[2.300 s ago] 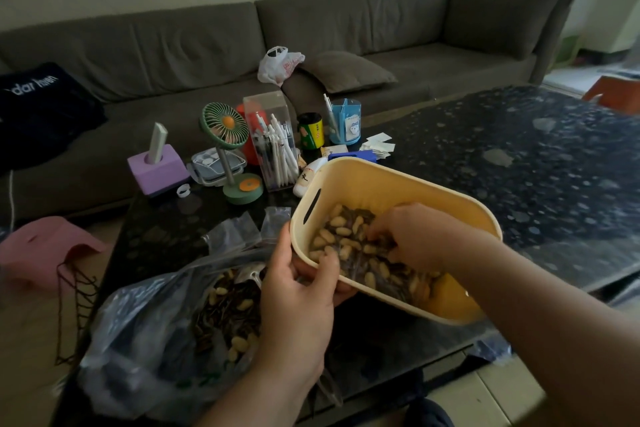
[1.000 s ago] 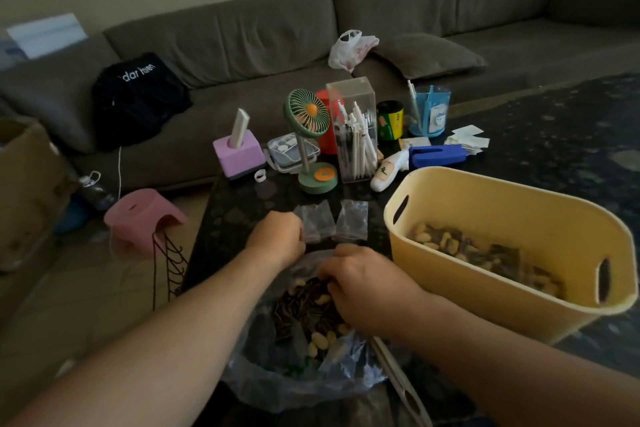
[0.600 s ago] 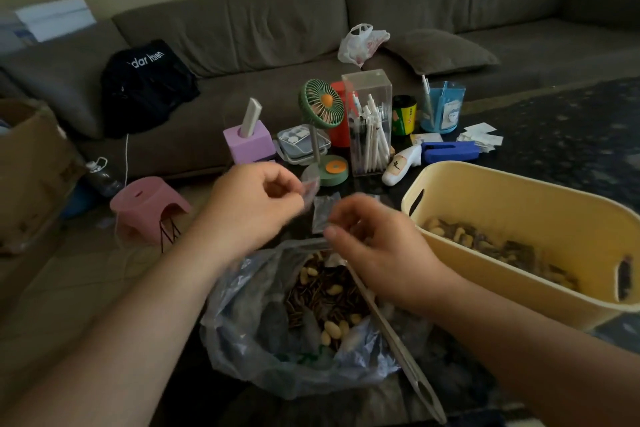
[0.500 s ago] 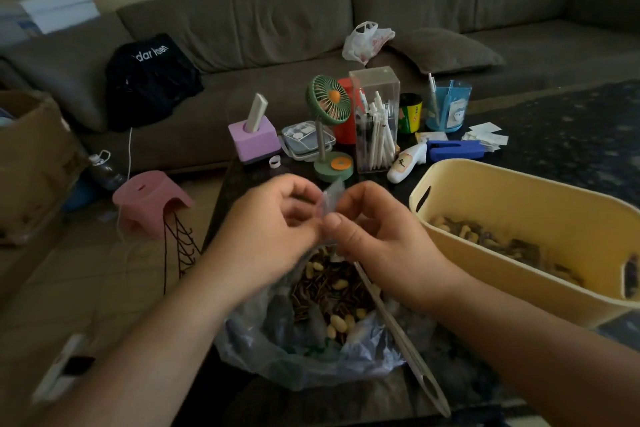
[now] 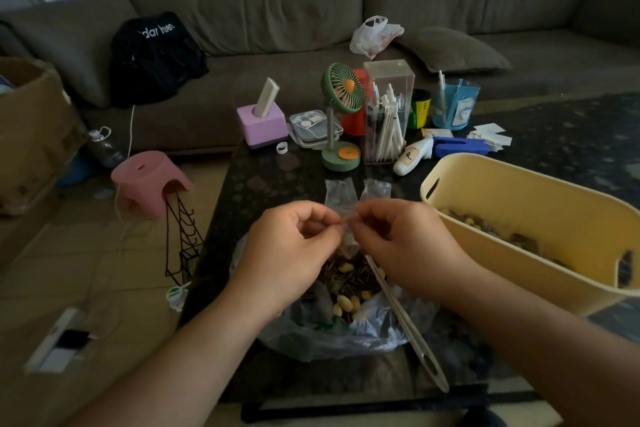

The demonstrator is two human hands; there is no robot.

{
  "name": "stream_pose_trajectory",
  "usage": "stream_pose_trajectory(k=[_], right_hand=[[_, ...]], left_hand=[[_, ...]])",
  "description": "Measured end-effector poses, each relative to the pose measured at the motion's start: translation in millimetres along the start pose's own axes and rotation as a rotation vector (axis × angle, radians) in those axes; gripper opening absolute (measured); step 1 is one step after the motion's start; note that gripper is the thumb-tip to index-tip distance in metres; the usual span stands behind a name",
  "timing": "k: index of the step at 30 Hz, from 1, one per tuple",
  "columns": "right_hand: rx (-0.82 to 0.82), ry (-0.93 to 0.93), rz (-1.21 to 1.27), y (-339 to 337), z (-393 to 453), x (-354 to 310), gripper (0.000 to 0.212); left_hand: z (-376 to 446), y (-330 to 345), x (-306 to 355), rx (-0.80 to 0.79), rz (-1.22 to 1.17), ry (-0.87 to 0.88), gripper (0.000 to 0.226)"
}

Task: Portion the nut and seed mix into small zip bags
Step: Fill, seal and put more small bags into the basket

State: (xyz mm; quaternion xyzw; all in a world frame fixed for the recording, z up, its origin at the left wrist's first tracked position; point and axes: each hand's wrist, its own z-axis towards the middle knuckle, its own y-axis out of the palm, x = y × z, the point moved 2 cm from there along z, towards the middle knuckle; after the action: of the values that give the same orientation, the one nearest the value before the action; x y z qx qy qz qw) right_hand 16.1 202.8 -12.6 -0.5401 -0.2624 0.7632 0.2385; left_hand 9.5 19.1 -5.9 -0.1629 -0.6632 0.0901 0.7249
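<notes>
A small clear zip bag [image 5: 347, 236] hangs between my two hands above a large crumpled plastic bag [image 5: 346, 333] that holds the nut and seed mix [image 5: 346, 288]. My left hand [image 5: 287, 253] pinches the small bag's left top edge, and my right hand [image 5: 405, 246] pinches its right top edge. Two more small zip bags [image 5: 341, 191] lie flat on the dark table just beyond my hands. A long scoop handle [image 5: 408, 326] sticks out of the mix toward me. At the right stands a yellow tub [image 5: 485, 215] with packed portions inside.
Behind the bags stand a green desk fan [image 5: 341, 114], a clear pen box [image 5: 386, 111], a purple block [image 5: 262, 125], a white bottle [image 5: 412, 156] and a blue cup [image 5: 454, 104]. A pink stool [image 5: 149, 180] sits on the floor at left; a sofa [image 5: 311, 10] runs behind.
My hands left the yellow tub, reached to the big bag, picked up one small zip bag from the table and now hold it by its top between both hands.
</notes>
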Motion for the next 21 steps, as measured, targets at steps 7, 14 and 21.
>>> stream_pose_trajectory(k=[7, 14, 21], right_hand=[[-0.156, 0.285, 0.364, -3, 2, -2, 0.019], [-0.324, 0.414, 0.608, -10, -2, -1, 0.012], [-0.250, 0.312, 0.400, -17, -4, 9, 0.024]], left_hand=[[-8, 0, 8, -0.091, 0.459, 0.445, 0.056], [-9, 9, -5, -0.374, 0.496, 0.282, 0.091], [-7, 7, -14, -0.342, 0.329, 0.188, 0.081]])
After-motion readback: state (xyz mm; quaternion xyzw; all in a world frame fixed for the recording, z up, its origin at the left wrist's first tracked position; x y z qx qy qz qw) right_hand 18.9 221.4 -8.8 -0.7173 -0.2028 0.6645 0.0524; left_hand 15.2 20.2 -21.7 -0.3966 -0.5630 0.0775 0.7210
